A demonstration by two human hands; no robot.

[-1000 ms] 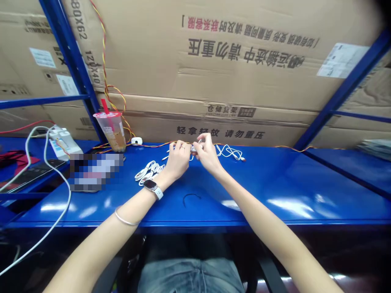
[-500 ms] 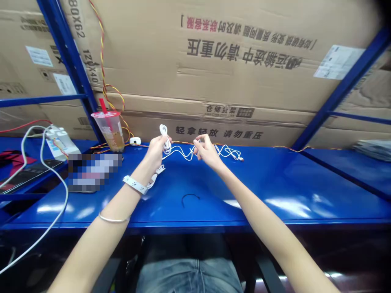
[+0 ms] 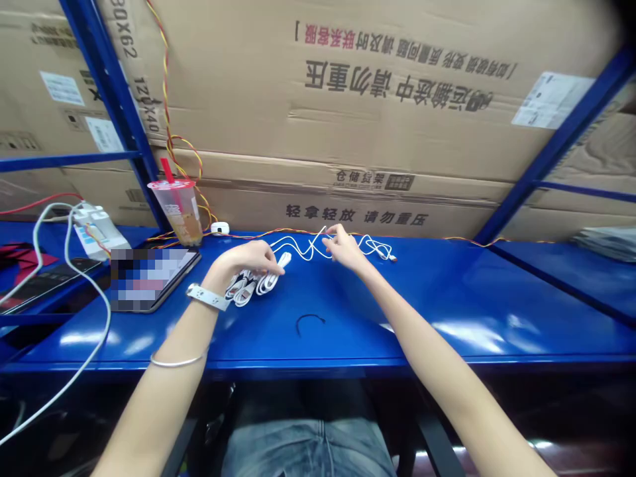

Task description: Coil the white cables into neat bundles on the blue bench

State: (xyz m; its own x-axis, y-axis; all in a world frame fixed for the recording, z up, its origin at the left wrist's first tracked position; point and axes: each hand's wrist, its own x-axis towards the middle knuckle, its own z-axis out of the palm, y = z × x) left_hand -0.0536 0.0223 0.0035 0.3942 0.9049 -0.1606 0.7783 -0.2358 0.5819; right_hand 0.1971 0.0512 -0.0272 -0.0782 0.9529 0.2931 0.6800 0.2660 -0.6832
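My left hand [image 3: 256, 257] is bent over a coiled white cable [image 3: 268, 281], its fingertips closed on the upper end of the coil. Other bundled white cables [image 3: 242, 289] lie right beside it, partly under the hand. Farther right, my right hand [image 3: 342, 246] has its thumb and forefinger closed around part of a loose white cable [image 3: 303, 252]. That cable runs in loose waves along the back of the blue shelf, and its far end with a plug [image 3: 390, 257] lies right of the hand.
A short black strip [image 3: 309, 319] lies on the blue shelf [image 3: 447, 291] nearer me. On the left are a tablet-like device [image 3: 173, 285], a drink cup [image 3: 179, 212], a white earphone-like case [image 3: 219, 228] and a power strip [image 3: 102, 235]. Cardboard boxes [image 3: 318, 146] stand behind.
My left hand has come down and toward me with the coiled cable, which is now beside the other bundles on the shelf. The right hand has barely moved.
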